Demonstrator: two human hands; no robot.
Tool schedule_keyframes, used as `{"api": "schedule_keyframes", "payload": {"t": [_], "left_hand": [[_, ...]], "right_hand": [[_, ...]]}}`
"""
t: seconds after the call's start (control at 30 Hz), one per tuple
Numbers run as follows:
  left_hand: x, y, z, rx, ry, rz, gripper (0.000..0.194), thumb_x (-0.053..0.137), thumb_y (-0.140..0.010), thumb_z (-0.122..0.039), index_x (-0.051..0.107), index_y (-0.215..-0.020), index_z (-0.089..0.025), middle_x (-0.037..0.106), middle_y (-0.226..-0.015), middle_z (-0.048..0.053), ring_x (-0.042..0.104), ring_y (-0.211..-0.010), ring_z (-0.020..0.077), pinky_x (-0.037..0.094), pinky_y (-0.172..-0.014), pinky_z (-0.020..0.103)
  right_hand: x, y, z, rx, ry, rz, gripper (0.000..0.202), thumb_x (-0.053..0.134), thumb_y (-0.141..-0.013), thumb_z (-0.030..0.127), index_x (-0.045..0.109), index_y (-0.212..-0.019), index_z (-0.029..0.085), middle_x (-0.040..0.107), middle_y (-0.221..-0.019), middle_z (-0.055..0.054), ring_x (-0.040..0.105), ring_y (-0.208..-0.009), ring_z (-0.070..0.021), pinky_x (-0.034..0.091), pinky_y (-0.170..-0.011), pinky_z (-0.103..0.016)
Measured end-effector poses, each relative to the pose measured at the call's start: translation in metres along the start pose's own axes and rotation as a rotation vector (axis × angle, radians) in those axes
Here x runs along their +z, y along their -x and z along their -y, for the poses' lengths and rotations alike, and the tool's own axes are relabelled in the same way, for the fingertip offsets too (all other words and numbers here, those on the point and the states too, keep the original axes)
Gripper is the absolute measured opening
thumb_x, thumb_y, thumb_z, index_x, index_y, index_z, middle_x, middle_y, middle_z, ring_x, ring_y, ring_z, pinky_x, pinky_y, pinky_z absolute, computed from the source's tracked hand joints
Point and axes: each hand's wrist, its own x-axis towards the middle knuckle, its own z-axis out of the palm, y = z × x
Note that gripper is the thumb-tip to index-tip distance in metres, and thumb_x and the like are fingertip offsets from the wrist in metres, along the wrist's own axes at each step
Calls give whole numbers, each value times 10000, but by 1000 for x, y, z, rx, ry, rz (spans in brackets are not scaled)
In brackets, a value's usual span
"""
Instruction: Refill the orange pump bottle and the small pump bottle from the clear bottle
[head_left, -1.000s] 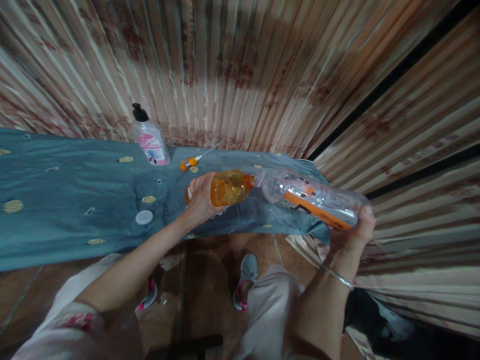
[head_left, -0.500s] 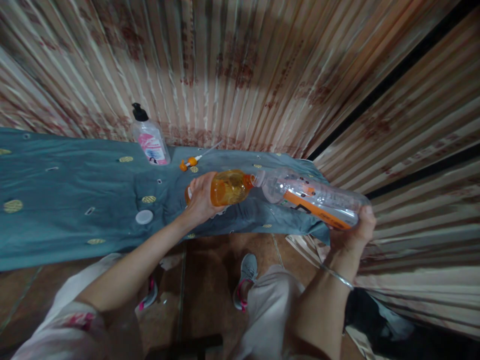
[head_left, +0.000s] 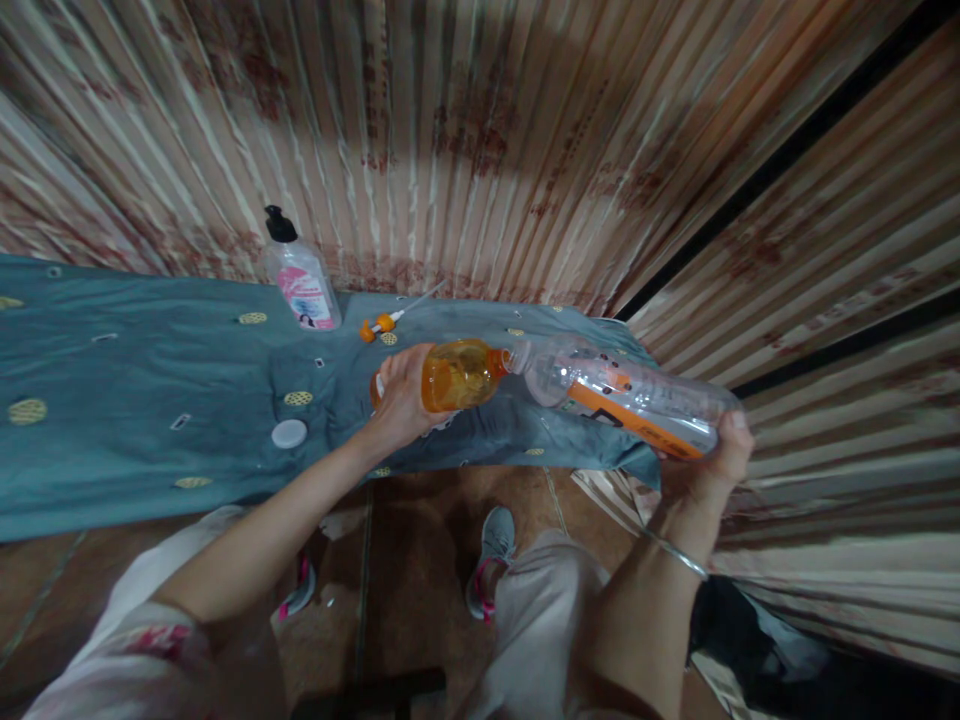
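Note:
My left hand (head_left: 401, 400) is wrapped round an amber bottle (head_left: 461, 374), which lies tilted almost level with its neck to the right. A clear plastic bottle (head_left: 634, 400) with an orange and grey label is gripped near its base by my right hand (head_left: 724, 455). Its neck points left and meets the amber bottle's neck, mouth to mouth. The clear bottle slopes, its base lower in the picture than its mouth. Whether liquid passes between them I cannot tell. Just behind my left hand lies an orange pump head (head_left: 381, 326) with a thin pale tube.
On the blue-green cloth (head_left: 150, 380) stands a clear pump bottle (head_left: 304, 285) with a black top and pink label. A white cap (head_left: 289, 433) lies nearer the front edge. A pleated curtain (head_left: 420, 150) hangs behind and along the right.

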Motion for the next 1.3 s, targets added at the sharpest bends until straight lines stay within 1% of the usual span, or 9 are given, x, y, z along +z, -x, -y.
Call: {"api": "schedule_keyframes", "payload": {"t": [0.17, 0.23, 0.37, 0.53, 0.73, 0.9, 1.03, 1.13, 1.3], "left_hand": [[-1, 0, -1, 2, -2, 5, 910, 877, -645, -416, 463, -1420, -179, 638, -1398, 183, 588, -1312, 410, 403, -1170, 597], [-1, 0, -2, 6, -1, 0, 906, 868, -653, -412, 457, -1426, -181, 637, -1399, 176, 582, -1318, 408, 400, -1168, 599], [-2, 0, -3, 13, 8, 3, 903, 870, -666, -391, 457, -1436, -162, 621, -1412, 185, 560, -1334, 422, 385, -1170, 599], [-1, 0, -3, 7, 9, 2, 901, 875, -670, -428, 465, -1427, -165, 630, -1400, 183, 565, -1314, 417, 384, -1162, 599], [2, -1, 2, 22, 11, -16, 908, 882, -631, -445, 495, -1403, -166, 646, -1365, 178, 591, -1288, 418, 414, -1141, 587], [3, 0, 4, 25, 5, -26, 922, 883, -632, -421, 461, -1419, -194, 637, -1389, 157, 582, -1309, 400, 399, -1166, 596], [4, 0, 4, 25, 11, -33, 915, 887, -639, -411, 465, -1423, -199, 637, -1380, 156, 582, -1305, 404, 397, -1167, 602], [4, 0, 5, 21, 25, -32, 928, 906, -621, -416, 481, -1419, -204, 642, -1367, 156, 588, -1291, 411, 398, -1170, 603], [5, 0, 5, 21, 25, -40, 946, 918, -621, -396, 476, -1427, -174, 633, -1385, 167, 574, -1308, 409, 377, -1182, 615]], "right_hand": [[-5, -7, -4, 23, -9, 1, 550, 704, -485, 696, 644, -739, 212, 583, -656, -9, 624, -631, -238, 475, -410, -325], [-5, -7, -4, 27, -5, -2, 557, 691, -503, 695, 659, -779, 212, 577, -652, -1, 624, -629, -237, 462, -405, -316], [-1, -3, -2, 18, -6, -31, 551, 684, -516, 690, 657, -791, 214, 585, -648, 9, 599, -586, -212, 451, -401, -311], [4, 2, 2, 17, -7, -51, 571, 695, -501, 685, 671, -801, 199, 579, -657, 5, 567, -564, -199, 453, -406, -323], [8, 8, 5, 0, 24, -70, 542, 684, -513, 699, 643, -742, 210, 572, -678, 3, 527, -544, -178, 423, -392, -306], [6, 7, 4, -9, 20, -37, 536, 684, -526, 704, 628, -726, 209, 564, -681, -3, 544, -573, -183, 408, -395, -287], [-2, -2, -2, 32, 17, -42, 567, 680, -506, 693, 656, -805, 211, 554, -678, 3, 560, -606, -201, 418, -411, -289], [-7, -7, -6, 33, 3, -57, 578, 677, -506, 680, 660, -834, 205, 565, -707, -15, 589, -661, -227, 444, -438, -307], [-7, -6, -5, 32, 8, -12, 509, 675, -523, 661, 626, -766, 216, 572, -712, -26, 603, -708, -243, 480, -480, -334]]}}
